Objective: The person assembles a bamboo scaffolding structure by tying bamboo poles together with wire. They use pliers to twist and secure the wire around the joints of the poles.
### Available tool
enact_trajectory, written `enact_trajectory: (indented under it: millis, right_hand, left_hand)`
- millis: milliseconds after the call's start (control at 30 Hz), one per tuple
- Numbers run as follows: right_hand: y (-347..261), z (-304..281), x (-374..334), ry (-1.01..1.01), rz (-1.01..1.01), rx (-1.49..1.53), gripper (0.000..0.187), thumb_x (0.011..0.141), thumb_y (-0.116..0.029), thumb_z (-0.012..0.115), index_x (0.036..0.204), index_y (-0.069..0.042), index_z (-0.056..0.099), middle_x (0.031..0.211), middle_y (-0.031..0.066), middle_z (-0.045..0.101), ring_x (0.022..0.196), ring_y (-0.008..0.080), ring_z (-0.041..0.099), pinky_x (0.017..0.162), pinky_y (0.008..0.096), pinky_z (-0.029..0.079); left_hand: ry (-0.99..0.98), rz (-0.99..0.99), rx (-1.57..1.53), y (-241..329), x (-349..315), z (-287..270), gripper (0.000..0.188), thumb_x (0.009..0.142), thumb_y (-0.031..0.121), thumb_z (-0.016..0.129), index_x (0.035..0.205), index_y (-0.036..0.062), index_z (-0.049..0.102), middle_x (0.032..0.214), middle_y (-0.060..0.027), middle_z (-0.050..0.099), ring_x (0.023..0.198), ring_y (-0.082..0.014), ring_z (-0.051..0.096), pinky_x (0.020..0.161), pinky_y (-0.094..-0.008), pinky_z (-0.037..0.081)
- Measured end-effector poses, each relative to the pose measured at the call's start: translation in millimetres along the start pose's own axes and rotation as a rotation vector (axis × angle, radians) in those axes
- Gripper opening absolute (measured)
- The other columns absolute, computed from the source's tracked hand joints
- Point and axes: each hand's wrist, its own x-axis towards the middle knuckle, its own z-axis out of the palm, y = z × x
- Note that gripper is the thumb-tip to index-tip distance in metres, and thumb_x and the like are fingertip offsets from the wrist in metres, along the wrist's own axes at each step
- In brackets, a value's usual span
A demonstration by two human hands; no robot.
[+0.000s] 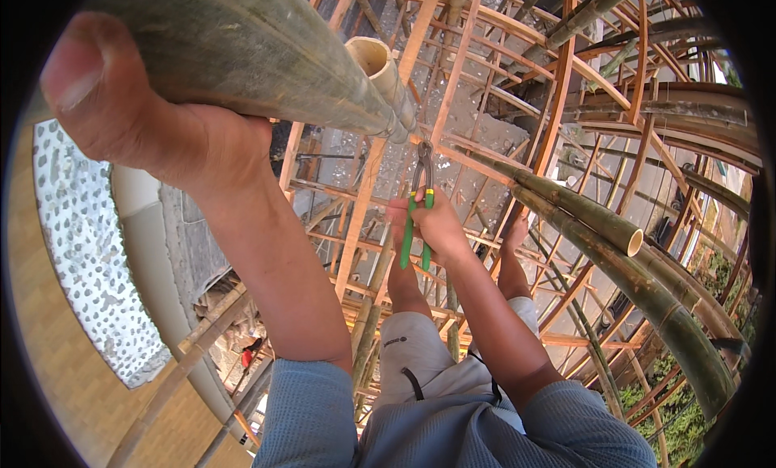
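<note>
A thick grey-green bamboo pole (242,52) looms at the upper left, very close to the camera. My left hand (153,120) grips its near side, thumb up; the other fingers are hidden behind it. Lower down, my right hand (436,221) is closed around green-handled pliers (417,185), jaws pointing away from me. Those jaws are just below the spot where the pole meets other bamboo; whether they touch anything I cannot tell. Beside the thick pole stands a cut bamboo pole (386,73) with its hollow end facing up.
Beneath me spreads a lattice of wooden strips (364,209) and bamboo, the ground far below. My bare feet rest within it. Long green bamboo poles (598,225) run along the right. A white, grey-spotted panel (89,250) and tan tiled surface (56,371) lie left.
</note>
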Motion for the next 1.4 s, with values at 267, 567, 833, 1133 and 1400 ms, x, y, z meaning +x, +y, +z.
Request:
enact_trajectory:
  millis: [267,567,833,1133,1400]
  right_hand:
    - [-5,-13,-2,-0.318,-0.011,0.033,0.059,0.081,0.009,0.041,0.14,0.002,0.042,0.139,0.0139,0.049,0.126,0.0267,0.053,0.086,0.0372,0.056]
    - [-10,-5,-1,-0.317,0.013,-0.072,0.058,0.08,0.006,0.048,0.138,0.002,0.044,0.139,0.0135,0.048,0.124,0.0242,0.052,0.084,0.0349,0.055]
    - [-12,9,-1,-0.24,-0.02,-0.063,0.049,0.081,0.005,0.047,0.13,0.004,0.049,0.125,0.015,0.054,0.106,0.0218,0.059,0.081,0.0363,0.058]
    - [-10,15,-5,-0.212,0.014,-0.059,0.042,0.083,0.006,0.046,0.125,0.007,0.05,0.11,0.0184,0.056,0.094,0.0228,0.063,0.078,0.0373,0.061]
    - [-7,20,-8,-0.199,0.024,-0.005,0.026,0.084,0.005,0.045,0.11,0.005,0.05,0.119,0.0189,0.053,0.091,0.0258,0.066,0.075,0.0377,0.061]
  left_hand:
    - [-0.009,-0.009,0.004,0,0,1,0.075,0.091,0.063,0.039,0.128,-0.0027,0.045,0.106,-0.0222,0.056,0.095,-0.0311,0.058,0.082,-0.0425,0.05]
    - [-0.013,-0.01,0.013,0,1,0,0.076,0.092,0.063,0.037,0.129,-0.0028,0.044,0.109,-0.0223,0.056,0.098,-0.0312,0.057,0.084,-0.0431,0.049]
    - [-0.021,-0.03,0.023,2,1,-4,0.077,0.092,0.063,0.035,0.129,-0.0029,0.044,0.111,-0.0224,0.055,0.101,-0.0314,0.056,0.087,-0.0437,0.047]
    - [-0.037,-0.062,0.033,3,0,-8,0.077,0.092,0.064,0.034,0.13,-0.003,0.044,0.114,-0.0225,0.054,0.104,-0.0315,0.054,0.089,-0.0444,0.046]
    - [-0.04,-0.071,0.039,4,-2,-9,0.078,0.092,0.064,0.032,0.13,-0.0031,0.044,0.117,-0.0226,0.053,0.107,-0.0317,0.053,0.092,-0.0449,0.045]
